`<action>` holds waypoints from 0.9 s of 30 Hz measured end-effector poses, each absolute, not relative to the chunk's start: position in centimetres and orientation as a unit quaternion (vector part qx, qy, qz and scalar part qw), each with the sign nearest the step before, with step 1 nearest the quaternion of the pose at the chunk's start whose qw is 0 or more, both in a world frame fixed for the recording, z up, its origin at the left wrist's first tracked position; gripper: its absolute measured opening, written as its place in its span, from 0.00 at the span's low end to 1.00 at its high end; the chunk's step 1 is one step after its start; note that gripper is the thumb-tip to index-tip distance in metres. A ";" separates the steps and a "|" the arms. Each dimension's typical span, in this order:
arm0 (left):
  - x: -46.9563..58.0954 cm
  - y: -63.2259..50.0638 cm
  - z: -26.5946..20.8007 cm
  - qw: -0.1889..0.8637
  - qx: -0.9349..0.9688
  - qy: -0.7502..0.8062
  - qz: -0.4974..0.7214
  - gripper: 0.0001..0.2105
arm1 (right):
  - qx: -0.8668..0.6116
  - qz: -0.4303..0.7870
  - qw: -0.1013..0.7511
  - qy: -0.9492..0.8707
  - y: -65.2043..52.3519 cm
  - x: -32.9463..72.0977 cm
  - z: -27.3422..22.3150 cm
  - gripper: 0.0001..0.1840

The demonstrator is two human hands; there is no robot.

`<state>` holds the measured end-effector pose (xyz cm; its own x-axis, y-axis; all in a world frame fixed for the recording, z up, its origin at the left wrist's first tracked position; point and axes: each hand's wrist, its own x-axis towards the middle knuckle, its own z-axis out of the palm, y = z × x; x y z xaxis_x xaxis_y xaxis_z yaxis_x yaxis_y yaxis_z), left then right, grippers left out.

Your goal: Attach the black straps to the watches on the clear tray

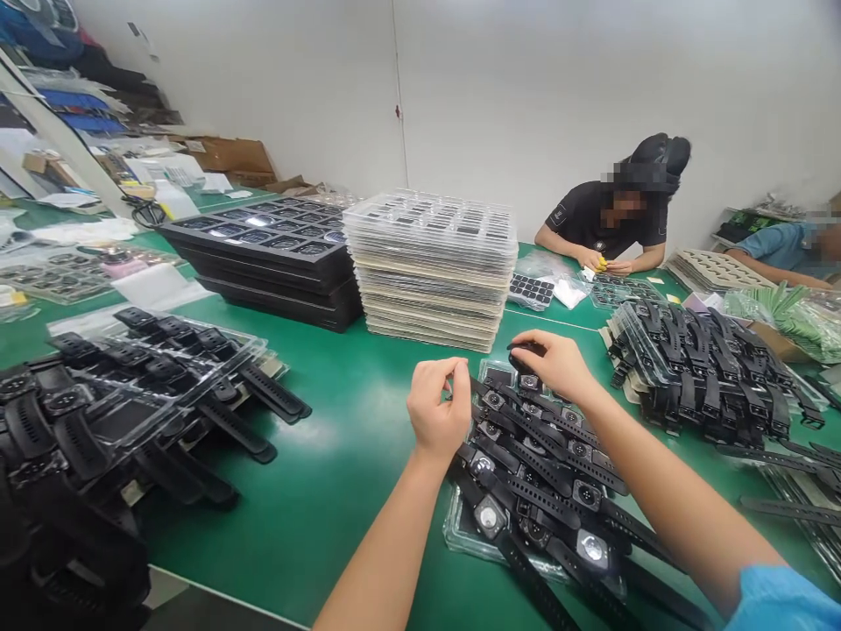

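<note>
Rows of black smartwatches [535, 447] lie back side up, straps stretched out, on a clear plastic tray [460, 530] in front of me. At the tray's far end my right hand [555, 364] pinches the curled black strap of one smartwatch [527, 382], whose case back faces up. My left hand [439, 407] hovers at the tray's left edge, fingers curled in and thumb against them. Whatever it may hold is hidden.
Trays of black watches [164, 368] stand at the left, straps overhanging. Behind are black trays [282, 280] and a tall stack of clear trays [430, 272]. More stacked watches [713, 368] stand right. A person [611, 215] works across the green table [355, 394].
</note>
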<state>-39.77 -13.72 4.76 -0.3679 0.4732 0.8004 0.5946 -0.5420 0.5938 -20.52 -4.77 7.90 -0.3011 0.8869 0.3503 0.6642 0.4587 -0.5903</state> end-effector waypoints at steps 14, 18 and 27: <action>-39.6 -14.0 4.9 -0.008 -0.553 -0.487 -0.676 0.07 | -0.428 0.206 0.079 -0.877 -0.8 -24.3 5.1 0.07; -39.5 -13.6 4.6 -0.013 -0.555 -0.491 -0.671 0.07 | -0.429 0.200 0.122 -0.872 -1.3 -24.2 5.2 0.07; -38.0 -16.8 7.6 -0.134 -0.527 -0.464 -0.699 0.12 | -0.375 0.212 0.454 -0.780 -11.2 -17.8 9.0 0.26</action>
<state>-38.04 -16.83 7.62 -0.4091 0.6765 0.6124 0.3023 -0.5327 0.7905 -17.80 -11.24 9.04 -0.3063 0.7782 0.5482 0.3926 0.6279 -0.6720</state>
